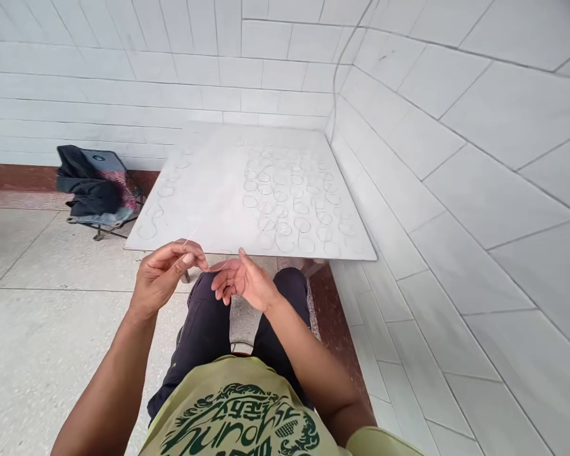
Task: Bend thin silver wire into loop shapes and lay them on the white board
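Note:
My left hand [164,277] is raised above my lap, thumb and fingertips pinched on a thin, pale, wire-like strand [190,237]. One end of the strand sticks up above the fingers; a curved length runs from the fingertips towards my other hand. Just to the right, my right hand [247,278] is open, its thumb up and fingers loosely bent and apart. Whether the strand touches its fingers, I cannot tell. Beyond both hands stands a white-topped table [209,202], with rows of thin looped lines [301,225] on its right half and several more along its left edge.
A folding chair [105,159] with dark cloth [88,183] over it stands on the floor at the left. White tiled walls [285,76] meet behind the table, and a cable [335,82] runs down the corner. The right wall stands close beside the table.

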`<act>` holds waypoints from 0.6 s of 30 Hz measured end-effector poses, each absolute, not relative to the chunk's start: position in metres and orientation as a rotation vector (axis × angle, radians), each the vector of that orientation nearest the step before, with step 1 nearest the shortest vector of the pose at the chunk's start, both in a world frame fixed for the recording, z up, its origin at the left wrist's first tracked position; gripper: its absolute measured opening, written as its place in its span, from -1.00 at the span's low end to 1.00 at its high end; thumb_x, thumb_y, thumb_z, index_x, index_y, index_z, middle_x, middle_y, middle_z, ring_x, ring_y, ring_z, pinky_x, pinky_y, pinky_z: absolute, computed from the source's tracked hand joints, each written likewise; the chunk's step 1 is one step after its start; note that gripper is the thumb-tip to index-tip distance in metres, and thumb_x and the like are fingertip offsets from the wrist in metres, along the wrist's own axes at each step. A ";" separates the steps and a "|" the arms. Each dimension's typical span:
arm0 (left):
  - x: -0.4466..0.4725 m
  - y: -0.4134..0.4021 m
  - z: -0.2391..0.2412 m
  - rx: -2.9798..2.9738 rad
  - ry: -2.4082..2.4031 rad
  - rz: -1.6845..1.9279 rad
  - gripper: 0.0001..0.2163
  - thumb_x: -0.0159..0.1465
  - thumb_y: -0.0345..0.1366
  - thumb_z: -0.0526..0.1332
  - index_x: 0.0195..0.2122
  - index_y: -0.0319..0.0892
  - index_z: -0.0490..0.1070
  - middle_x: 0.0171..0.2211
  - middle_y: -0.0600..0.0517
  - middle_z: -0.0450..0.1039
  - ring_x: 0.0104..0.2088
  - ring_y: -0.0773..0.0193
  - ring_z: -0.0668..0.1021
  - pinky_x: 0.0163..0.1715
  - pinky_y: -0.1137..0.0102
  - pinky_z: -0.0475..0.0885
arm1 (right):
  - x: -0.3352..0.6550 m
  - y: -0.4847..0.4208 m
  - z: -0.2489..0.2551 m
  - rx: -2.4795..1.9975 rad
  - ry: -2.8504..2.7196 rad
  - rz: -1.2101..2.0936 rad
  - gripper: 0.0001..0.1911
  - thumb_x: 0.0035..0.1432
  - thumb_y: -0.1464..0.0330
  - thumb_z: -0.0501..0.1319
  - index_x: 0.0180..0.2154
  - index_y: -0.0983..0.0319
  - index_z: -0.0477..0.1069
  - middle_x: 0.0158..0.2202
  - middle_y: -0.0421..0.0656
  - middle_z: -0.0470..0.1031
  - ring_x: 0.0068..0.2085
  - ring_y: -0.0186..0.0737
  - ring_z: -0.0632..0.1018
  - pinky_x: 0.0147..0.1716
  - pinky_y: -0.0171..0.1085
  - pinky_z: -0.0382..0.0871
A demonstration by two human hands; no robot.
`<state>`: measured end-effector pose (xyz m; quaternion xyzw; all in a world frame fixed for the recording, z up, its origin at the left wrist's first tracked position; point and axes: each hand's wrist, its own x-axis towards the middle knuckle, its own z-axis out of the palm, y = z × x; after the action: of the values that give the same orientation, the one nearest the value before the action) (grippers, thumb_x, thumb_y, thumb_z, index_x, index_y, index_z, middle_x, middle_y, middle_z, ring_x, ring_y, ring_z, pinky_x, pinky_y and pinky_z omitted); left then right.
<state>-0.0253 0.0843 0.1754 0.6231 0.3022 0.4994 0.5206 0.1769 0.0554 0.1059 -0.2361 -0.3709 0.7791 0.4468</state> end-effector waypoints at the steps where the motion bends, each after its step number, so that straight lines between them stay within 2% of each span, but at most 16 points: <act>1: -0.026 0.083 0.173 1.486 0.701 1.164 -0.90 0.30 -0.17 0.40 -0.23 -0.03 0.67 -0.26 -0.05 0.57 -0.34 0.12 0.64 -0.29 0.15 0.63 | 0.176 0.052 0.111 -0.589 -0.932 1.881 -0.20 0.36 -0.26 -0.01 -0.02 0.33 0.53 -0.29 -0.02 0.64 -0.37 -0.17 0.64 -0.45 -0.25 0.52; 5: -0.025 0.083 0.162 1.392 0.682 1.118 -0.87 0.32 -0.18 0.38 -0.16 -0.03 0.68 -0.29 -0.04 0.57 -0.36 0.13 0.63 -0.32 0.17 0.62 | 0.171 0.037 0.117 -0.700 -0.991 1.623 -0.51 0.33 -0.04 0.28 -0.13 0.29 0.53 -0.41 -0.18 0.57 -0.48 -0.31 0.56 -0.54 -0.36 0.45; 8: -0.022 0.081 0.155 1.324 0.717 1.119 -0.88 0.33 -0.17 0.37 -0.17 -0.01 0.68 -0.29 -0.03 0.58 -0.38 0.17 0.61 -0.37 0.21 0.61 | 0.167 0.029 0.114 -0.722 -0.964 1.577 -0.51 0.36 -0.04 0.23 -0.23 0.29 0.50 -0.50 -0.22 0.52 -0.55 -0.34 0.51 -0.61 -0.38 0.40; 14: -0.016 0.073 0.144 1.434 0.760 1.064 -0.85 0.32 -0.16 0.39 -0.16 -0.01 0.72 -0.10 -0.08 0.61 -0.30 0.16 0.64 -0.33 0.25 0.63 | 0.156 0.017 0.112 -0.696 -0.872 1.629 -0.47 0.41 -0.05 0.16 -0.36 0.27 0.42 -0.60 -0.23 0.49 -0.64 -0.35 0.45 -0.68 -0.38 0.34; 18: -0.016 0.069 0.143 1.590 0.691 1.064 -0.85 0.34 -0.20 0.37 -0.11 0.01 0.72 0.05 -0.13 0.57 -0.02 0.04 0.61 -0.23 0.27 0.63 | 0.151 0.012 0.113 -0.639 -0.800 1.713 -0.50 0.39 -0.01 0.21 -0.44 0.20 0.27 -0.66 -0.28 0.43 -0.70 -0.37 0.38 -0.74 -0.41 0.24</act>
<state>-0.0157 0.0690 0.1434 0.6648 0.2888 0.4451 0.5259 0.1513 0.0115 0.1130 -0.2689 -0.3370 0.7214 0.5420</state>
